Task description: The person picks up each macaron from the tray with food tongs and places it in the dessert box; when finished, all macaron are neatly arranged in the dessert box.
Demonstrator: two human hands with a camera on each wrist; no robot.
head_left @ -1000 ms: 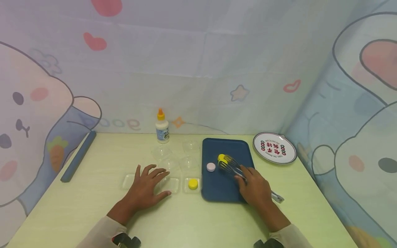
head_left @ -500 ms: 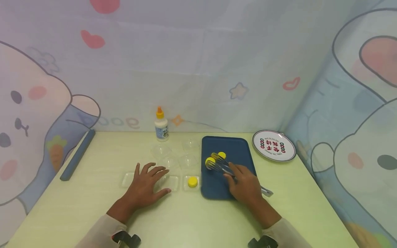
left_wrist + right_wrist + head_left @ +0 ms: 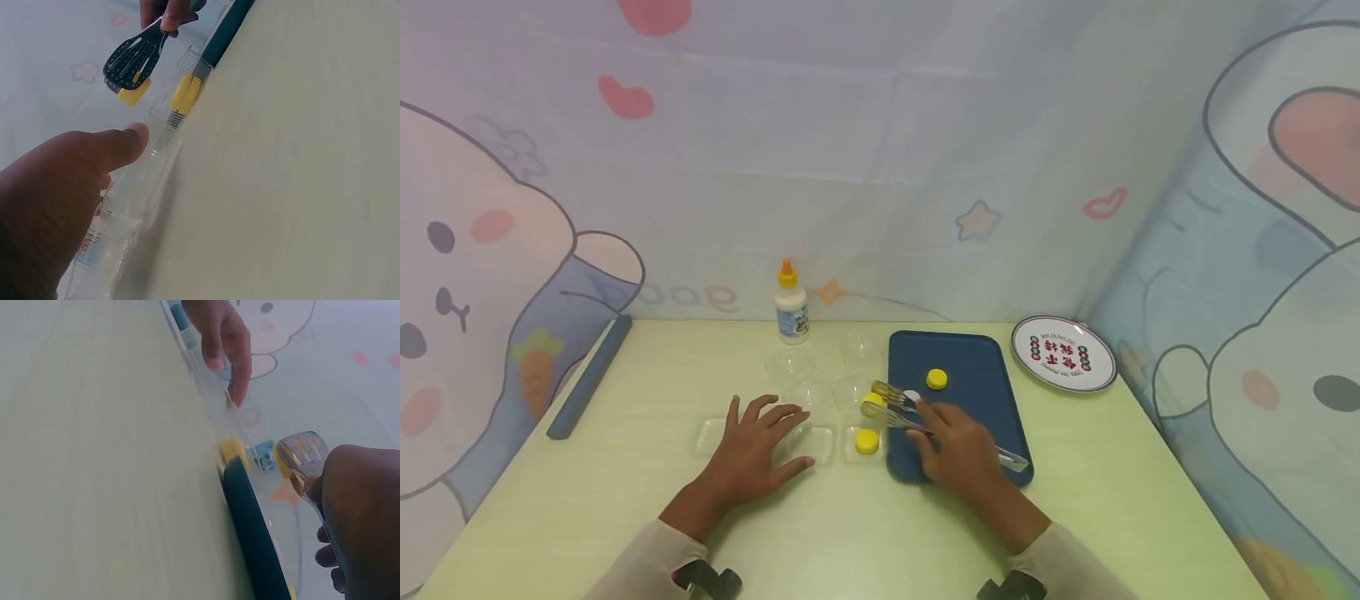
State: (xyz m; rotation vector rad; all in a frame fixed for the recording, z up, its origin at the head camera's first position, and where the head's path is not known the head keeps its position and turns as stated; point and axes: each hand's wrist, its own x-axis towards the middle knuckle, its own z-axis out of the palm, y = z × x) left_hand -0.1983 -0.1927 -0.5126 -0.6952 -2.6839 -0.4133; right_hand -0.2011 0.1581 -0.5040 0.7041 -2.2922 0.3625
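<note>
The right hand [image 3: 958, 450] grips slotted tongs [image 3: 1012, 460] clasping a raised yellow macaron [image 3: 872, 402]. The left hand [image 3: 747, 454], loosely spread, hovers by a clear plastic box [image 3: 820, 447].

Soft, diffuse light leaves the desk [image 3: 820, 542] palest toward its near edge, a faint shadow lies beside the clear containers [image 3: 134, 194], and the right wrist view looks hazy.

A pale beige left sleeve [image 3: 643, 565] and a matching right sleeve [image 3: 1078, 565] were observed. At the left cuff, a black, knobbed wrist device [image 3: 707, 581] was recorded, with a small red spot [image 3: 675, 574] noted on its edge. A similar black unit [image 3: 1015, 587] was seen at the right cuff. Both were only partly shown.
</note>
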